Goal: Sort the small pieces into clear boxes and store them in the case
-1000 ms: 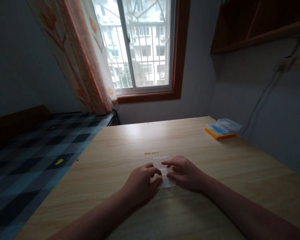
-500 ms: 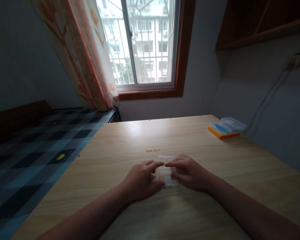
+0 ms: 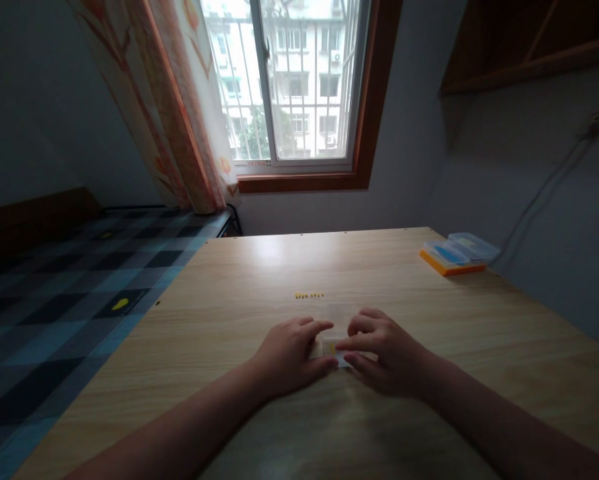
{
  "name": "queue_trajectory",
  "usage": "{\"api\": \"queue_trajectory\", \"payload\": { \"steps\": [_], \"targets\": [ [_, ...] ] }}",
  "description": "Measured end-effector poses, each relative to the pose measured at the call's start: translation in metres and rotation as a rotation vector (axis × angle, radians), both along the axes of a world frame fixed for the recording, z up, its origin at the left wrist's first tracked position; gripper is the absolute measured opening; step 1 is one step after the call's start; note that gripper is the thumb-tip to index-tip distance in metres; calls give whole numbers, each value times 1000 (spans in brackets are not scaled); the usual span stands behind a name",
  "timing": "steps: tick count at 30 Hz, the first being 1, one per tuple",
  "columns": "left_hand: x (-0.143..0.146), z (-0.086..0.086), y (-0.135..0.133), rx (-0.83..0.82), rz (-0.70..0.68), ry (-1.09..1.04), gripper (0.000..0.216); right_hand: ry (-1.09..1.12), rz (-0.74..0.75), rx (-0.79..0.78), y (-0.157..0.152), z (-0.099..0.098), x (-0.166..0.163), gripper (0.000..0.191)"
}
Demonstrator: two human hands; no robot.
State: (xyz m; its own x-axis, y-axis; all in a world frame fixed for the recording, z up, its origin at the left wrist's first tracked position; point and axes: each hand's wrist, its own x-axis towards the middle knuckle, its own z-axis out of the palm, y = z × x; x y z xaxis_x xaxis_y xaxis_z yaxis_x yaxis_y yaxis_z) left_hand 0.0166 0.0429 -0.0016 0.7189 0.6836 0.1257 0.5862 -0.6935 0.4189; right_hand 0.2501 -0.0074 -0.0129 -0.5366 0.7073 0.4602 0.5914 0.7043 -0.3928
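Note:
A small clear plastic box lies on the table between my two hands, with something yellow and a whitish piece inside. Its transparent lid appears folded back on the far side. My left hand is closed about the box's left side, thumb along the near edge and index finger over the far edge. My right hand reaches over the right part, its index finger at the inside and its thumb near the front edge, tips slightly apart. Beyond the box, several tiny yellow pieces form a row.
At the table's far right stands an orange-based case with its clear lid raised. The wooden table adjoins a bed with a checked cover on the left. A cupboard overhangs on the right; a window is ahead.
My right index finger has drawn back from the far edge and points into the box, while the thumb now shows near its front. The left hand keeps its place. The view has shifted slightly.

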Motion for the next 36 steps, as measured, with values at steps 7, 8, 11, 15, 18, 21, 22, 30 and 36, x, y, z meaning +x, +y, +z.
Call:
{"api": "queue_trajectory", "payload": {
  "steps": [7,8,11,15,18,21,22,30,36],
  "targets": [
    [-1,-4,2,19,-10,-25,54,-179,-1,-76,-1,1,-11,24],
    [-1,-5,2,20,-14,-30,54,-187,-5,-72,0,0,-12,26],
    [0,-6,2,13,-16,-41,54,-197,-26,-58,1,-1,-14,29],
    [0,-7,2,11,-1,-50,54,-169,-36,-60,0,-2,-13,31],
    [-1,-8,3,15,-4,-50,54,-180,-36,-64,0,-2,-13,31],
    [-1,-8,4,14,-6,-72,52,-211,-42,-64,1,-4,-14,30],
    [-1,-9,4,13,-6,-80,51,-219,-47,-61,1,-4,-15,30],
    [-1,-10,5,2,2,-93,46,-229,-67,-56,1,-2,-16,27],
    [0,-10,7,-7,4,-110,45,-248,-87,-22,2,-2,-18,28]
  ]
}}
